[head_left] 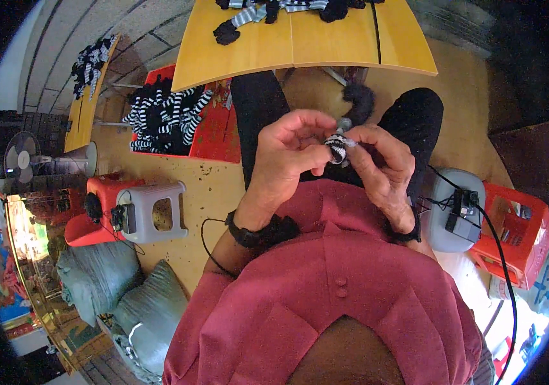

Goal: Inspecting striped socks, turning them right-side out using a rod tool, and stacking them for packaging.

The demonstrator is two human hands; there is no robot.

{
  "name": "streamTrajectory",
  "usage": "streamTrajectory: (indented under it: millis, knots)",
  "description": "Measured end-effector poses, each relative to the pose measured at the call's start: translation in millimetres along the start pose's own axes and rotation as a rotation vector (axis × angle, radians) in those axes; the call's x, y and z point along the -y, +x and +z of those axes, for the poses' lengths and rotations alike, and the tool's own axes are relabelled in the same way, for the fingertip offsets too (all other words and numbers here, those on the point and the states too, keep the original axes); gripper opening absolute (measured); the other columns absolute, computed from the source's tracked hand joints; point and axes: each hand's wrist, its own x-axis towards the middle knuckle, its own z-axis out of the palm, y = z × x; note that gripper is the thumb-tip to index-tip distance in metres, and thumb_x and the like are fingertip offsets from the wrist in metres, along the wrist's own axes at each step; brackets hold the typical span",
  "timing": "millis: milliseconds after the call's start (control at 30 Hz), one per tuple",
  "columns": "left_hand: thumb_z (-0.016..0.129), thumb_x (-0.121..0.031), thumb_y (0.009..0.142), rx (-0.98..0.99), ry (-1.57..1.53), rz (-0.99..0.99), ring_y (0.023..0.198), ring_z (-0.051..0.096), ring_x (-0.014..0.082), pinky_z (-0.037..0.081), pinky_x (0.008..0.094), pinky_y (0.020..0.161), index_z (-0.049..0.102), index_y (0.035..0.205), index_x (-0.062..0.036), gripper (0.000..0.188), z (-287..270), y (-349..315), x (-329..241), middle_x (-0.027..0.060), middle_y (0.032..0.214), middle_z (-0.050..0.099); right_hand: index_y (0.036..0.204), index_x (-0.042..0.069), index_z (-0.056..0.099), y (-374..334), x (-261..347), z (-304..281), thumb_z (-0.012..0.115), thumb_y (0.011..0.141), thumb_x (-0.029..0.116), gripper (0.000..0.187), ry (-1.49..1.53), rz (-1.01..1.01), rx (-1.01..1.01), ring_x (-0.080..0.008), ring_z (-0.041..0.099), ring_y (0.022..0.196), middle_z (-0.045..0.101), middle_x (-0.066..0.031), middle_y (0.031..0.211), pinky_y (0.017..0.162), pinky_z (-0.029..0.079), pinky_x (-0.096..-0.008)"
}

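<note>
My left hand (pixel 287 151) pinches a small black-and-white striped knitted piece (pixel 337 147) above my lap. From the other side, the fingertips of my right hand (pixel 382 163) close on the same piece. A dark, fuzzy knitted end (pixel 359 102) extends from it past my fingers, over the gap between my knees. Whether the piece is a sock or a glove part cannot be made out. Both wrists wear black bands, and a thin cable runs from the left one.
Ahead stands a yellow wooden table (pixel 255 54) with striped knitted pieces along its far edge. A red bin (pixel 213 151) to the left holds many more. Grey stools (pixel 178 221) (pixel 438 221) with black boxes flank me. Stuffed sacks (pixel 152 301) lie behind left, near a fan (pixel 23 157).
</note>
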Motion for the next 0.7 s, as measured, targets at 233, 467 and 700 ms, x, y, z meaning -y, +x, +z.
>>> streamTrajectory:
  millis: [233, 467, 700]
  knots:
    - [0.058, 0.007, 0.072, -0.124, 0.271, 0.111, 0.05, 0.048, 0.0054, 0.038, 0.0177, 0.045, 0.059, 0.09, 0.0007, 0.019, 2.8, -1.5, 6.2, 0.0045, 0.073, 0.061, 0.088, -0.001, 0.058, -5.1, 0.4, 1.6, 0.057, 0.076, -0.003, 0.012, -0.042, -0.047, -0.001, -0.0181, 0.059, 0.06, 0.06, -0.0101, 0.073, 0.055, 0.046, -0.0273]
    - [0.054, 0.008, 0.074, 0.033, -0.338, -0.07, 0.044, 0.037, 0.0035, 0.027, 0.0181, 0.039, 0.049, 0.087, -0.0041, 0.018, 0.0, 2.6, 0.9, 0.0077, 0.081, 0.061, 0.088, -0.001, 0.057, -7.7, -4.4, 10.3, 0.056, 0.078, -0.001, 0.01, -0.1, 0.094, -0.086, -0.0159, 0.058, 0.059, 0.06, -0.0096, 0.072, 0.055, 0.047, -0.027]
    - [0.057, 0.006, 0.072, 0.205, -0.304, -0.202, 0.044, 0.04, 0.0062, 0.028, 0.0195, 0.039, 0.05, 0.09, -0.0043, 0.022, -14.6, 5.1, 4.2, 0.0053, 0.076, 0.058, 0.085, -0.001, 0.06, -6.2, -7.8, 9.2, 0.057, 0.078, -0.002, 0.008, 0.017, 0.092, -0.094, -0.011, 0.058, 0.061, 0.061, -0.0077, 0.072, 0.055, 0.046, -0.0242]
